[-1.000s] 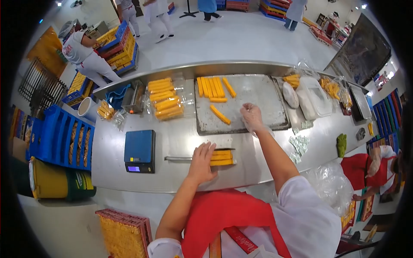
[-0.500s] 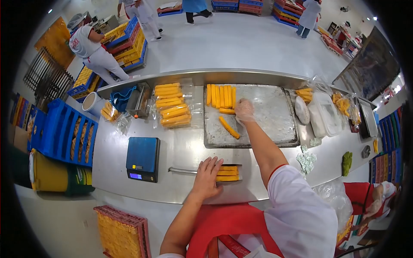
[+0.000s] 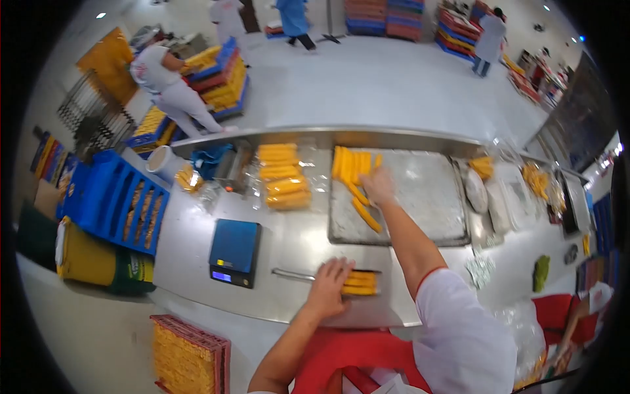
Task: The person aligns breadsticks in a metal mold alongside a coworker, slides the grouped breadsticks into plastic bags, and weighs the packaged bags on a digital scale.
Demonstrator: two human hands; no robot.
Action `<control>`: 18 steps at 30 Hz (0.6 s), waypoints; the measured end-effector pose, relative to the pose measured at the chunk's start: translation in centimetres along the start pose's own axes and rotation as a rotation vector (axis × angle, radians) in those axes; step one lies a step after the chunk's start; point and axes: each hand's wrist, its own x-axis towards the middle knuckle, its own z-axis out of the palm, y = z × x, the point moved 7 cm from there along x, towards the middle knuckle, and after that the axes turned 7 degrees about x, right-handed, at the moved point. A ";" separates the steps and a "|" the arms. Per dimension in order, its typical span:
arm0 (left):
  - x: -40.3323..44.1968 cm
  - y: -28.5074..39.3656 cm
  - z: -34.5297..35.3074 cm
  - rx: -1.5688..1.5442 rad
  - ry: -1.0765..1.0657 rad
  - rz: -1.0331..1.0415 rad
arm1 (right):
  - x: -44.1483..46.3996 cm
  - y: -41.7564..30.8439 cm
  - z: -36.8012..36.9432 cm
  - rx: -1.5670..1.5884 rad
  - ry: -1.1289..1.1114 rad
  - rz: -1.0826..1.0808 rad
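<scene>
My left hand (image 3: 329, 289) lies over a narrow metal holder (image 3: 292, 274), fingers stretched out across its middle. Yellow-orange sticks of food (image 3: 359, 282) lie in the holder just right of that hand. My right hand (image 3: 378, 187), in a clear glove, is over the upper part of a large metal baking tray (image 3: 430, 197). Its fingers are closed around a yellow stick (image 3: 378, 161), whose end shows past the fingertips. A row of sticks (image 3: 351, 163) lies left of it, and a loose stick (image 3: 366, 215) lies slanted below.
Clear-wrapped packs of sticks (image 3: 283, 177) lie left of the tray, above a blue digital scale (image 3: 235, 246). At right stand a white plastic container (image 3: 512, 197) and bagged yellow pieces (image 3: 537, 178). Blue crates (image 3: 111, 197) flank the table; a co-worker (image 3: 164, 85) stands beyond it.
The camera view has shifted, so the table appears lower and further right. My right hand has closed in on the row, and a stick there is now tilted. My left hand stays at the holder.
</scene>
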 end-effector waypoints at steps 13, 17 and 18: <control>-0.6 0.2 0.2 0.006 0.025 -0.024 | -3.3 4.6 -4.8 -0.106 -0.108 -0.201; -0.7 -0.3 1.0 0.036 0.114 0.030 | -6.8 7.3 -9.4 0.271 -0.190 0.026; -0.7 -0.6 1.3 0.004 0.115 0.043 | -7.6 9.2 -9.8 0.469 -0.245 0.110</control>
